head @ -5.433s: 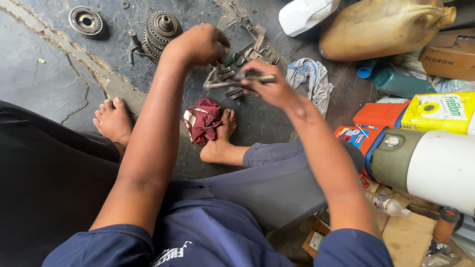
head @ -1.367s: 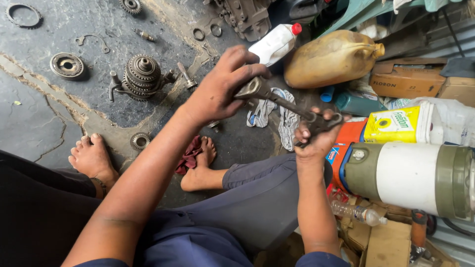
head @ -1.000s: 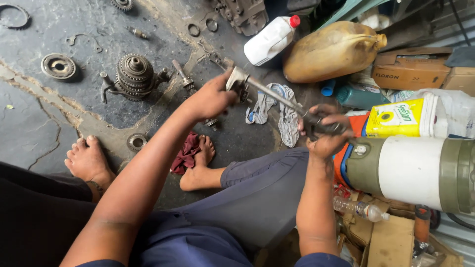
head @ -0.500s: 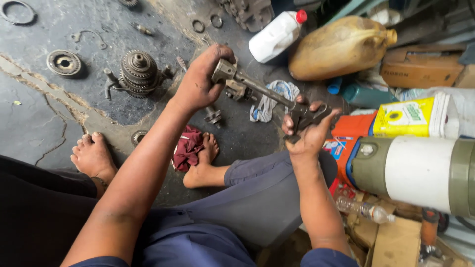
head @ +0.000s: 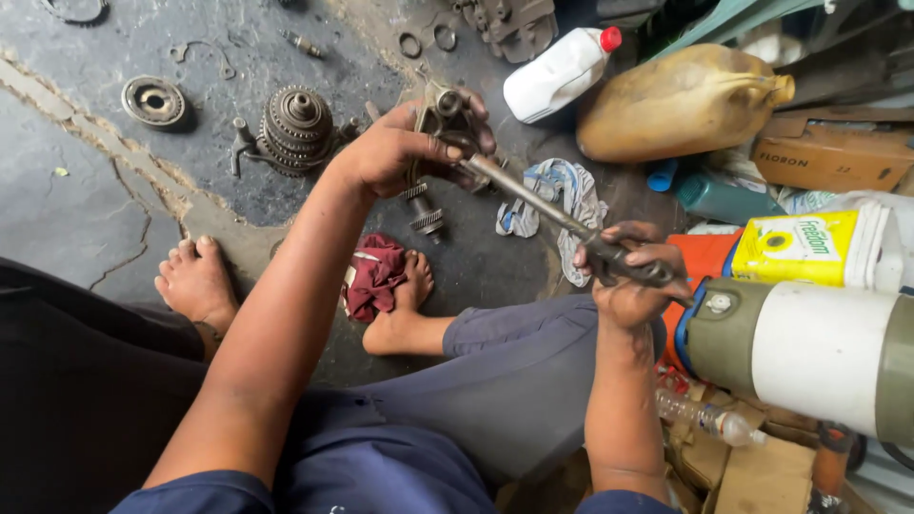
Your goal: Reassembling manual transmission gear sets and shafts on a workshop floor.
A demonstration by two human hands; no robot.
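While I sit on the dark, cracked concrete floor (head: 86, 209) with my legs folded, a crowd of containers lies at my right: a white plastic bottle (head: 557, 74) with a red cap on its side, a yellowish-brown jug (head: 681, 100) tipped over beside it, a teal bottle (head: 724, 198), a yellow can (head: 819, 247), and a big white and olive cylinder (head: 809, 347) lying on its side just beside my right wrist. I cannot tell what any of them holds. A small clear bottle (head: 709, 419) lies lower down among bits of cardboard. My left hand (head: 395, 152) is curled tight around the greasy metal part (head: 447, 114) at the upper end of a long wrench (head: 543, 205), fingers wrapped with the thumb across. My right hand (head: 633, 281) is closed in a fist on the wrench's lower handle end. The tool hangs in the air above the floor and my knee, its long axis slanting from upper left, where the head sits in the part, down to lower right toward the cylinder. On the floor beyond my left hand stand a gear cluster (head: 297, 124) and a round bearing (head: 152, 98), with small rings (head: 428, 40) farther off. A dark red rag (head: 373, 276) lies against my bare foot (head: 405, 309), and a white and blue cloth (head: 562, 195) is crumpled under the wrench.
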